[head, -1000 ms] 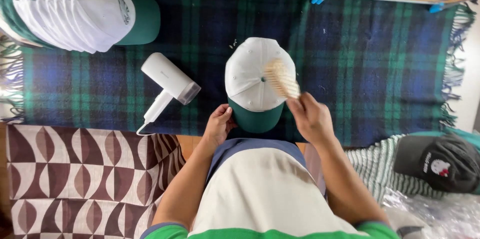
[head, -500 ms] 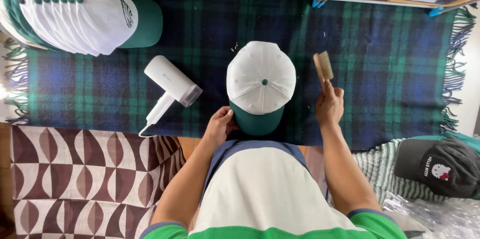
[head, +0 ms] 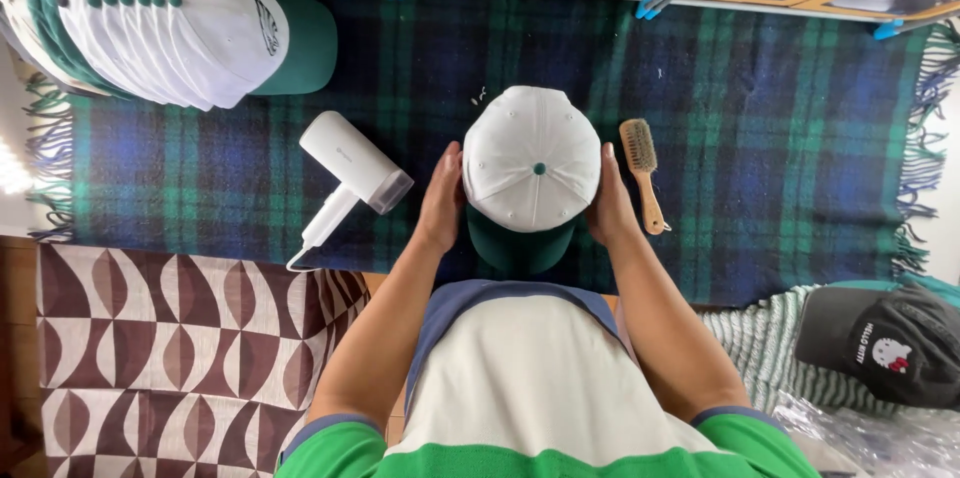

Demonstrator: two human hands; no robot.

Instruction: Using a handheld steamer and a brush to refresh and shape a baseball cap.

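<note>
The person wears a short-sleeved top with a cream front panel, a slate-blue band curving along its upper edge, and bright green sleeves (each trimmed with a thin blue cuff). Both forearms are bare, no watch or rings visible.

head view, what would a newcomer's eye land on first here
First the white cap with a green brim at the middle of the plaid blanket, the left hand and right hand cupping its sides. Next the wooden brush to its right, the white handheld appliance to its left, and a stack of matching caps top left.

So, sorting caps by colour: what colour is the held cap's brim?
Dark green brim, head view.
</note>
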